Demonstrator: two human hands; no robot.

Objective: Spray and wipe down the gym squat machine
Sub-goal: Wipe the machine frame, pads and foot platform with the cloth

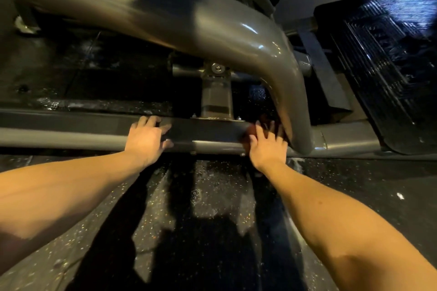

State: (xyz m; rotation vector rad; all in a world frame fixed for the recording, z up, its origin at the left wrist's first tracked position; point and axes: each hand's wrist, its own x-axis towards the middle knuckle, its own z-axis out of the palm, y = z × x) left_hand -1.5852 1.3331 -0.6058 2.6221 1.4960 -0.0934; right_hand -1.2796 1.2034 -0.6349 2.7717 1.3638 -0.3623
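Note:
The squat machine's grey frame fills the view. Its low base bar (pixel 208 134) runs left to right, and a thick curved tube (pixel 189 19) sweeps down from the upper left to meet the bar at the right. My left hand (pixel 147 138) rests on the base bar, fingers laid over its top and thumb on the front face. My right hand (pixel 268 144) presses with spread fingers on a reddish cloth (pixel 251 132) against the bar, right at the foot of the curved tube. Most of the cloth is hidden under the hand.
A black ribbed footplate (pixel 383 54) slopes at the right. A short grey post with a bolted bracket (pixel 216 92) stands on the bar between my hands. Black speckled rubber floor (pixel 208 196) lies below, with wet patches.

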